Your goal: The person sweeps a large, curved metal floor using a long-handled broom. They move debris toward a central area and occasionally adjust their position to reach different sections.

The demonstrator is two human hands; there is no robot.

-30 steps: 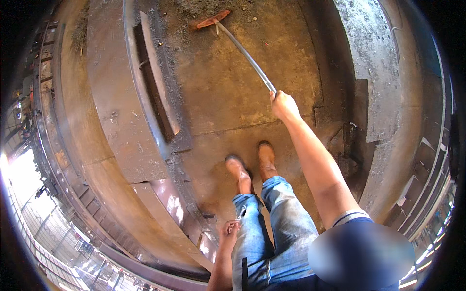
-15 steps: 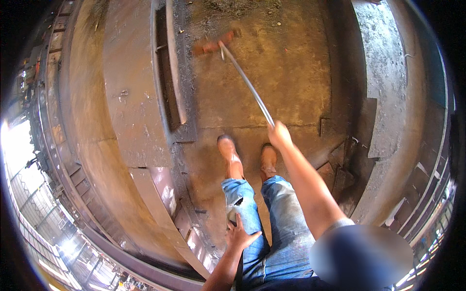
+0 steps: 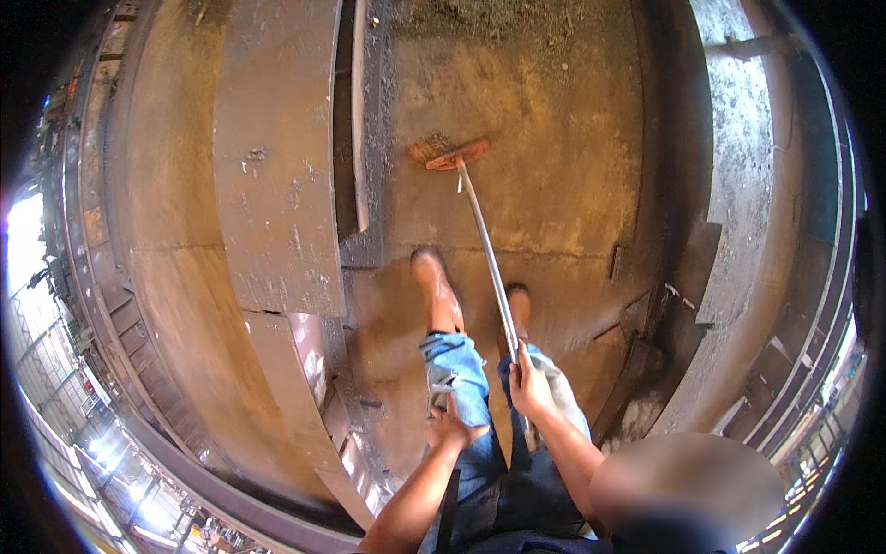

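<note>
My right hand (image 3: 532, 388) is wrapped round the upper end of a long metal-handled broom (image 3: 481, 231). Its orange-red head (image 3: 459, 155) is on the brown floor ahead of my boots, with the bristles toward the left. Resting on my left thigh, near the torn knee of my jeans (image 3: 459, 365), is my left hand (image 3: 449, 427), its fingers spread and nothing in it.
Dark debris (image 3: 480, 20) lies scattered on the floor at the far end. A large rusty metal plate (image 3: 277, 185) runs along the left, beside an upright steel edge (image 3: 360, 120). On the right stand a dark wall and a pale, scraped plate (image 3: 738, 157).
The broom head has come nearer to my boots and slightly right. My right hand has drawn back toward my body with the handle. My left hand stays on the thigh.
</note>
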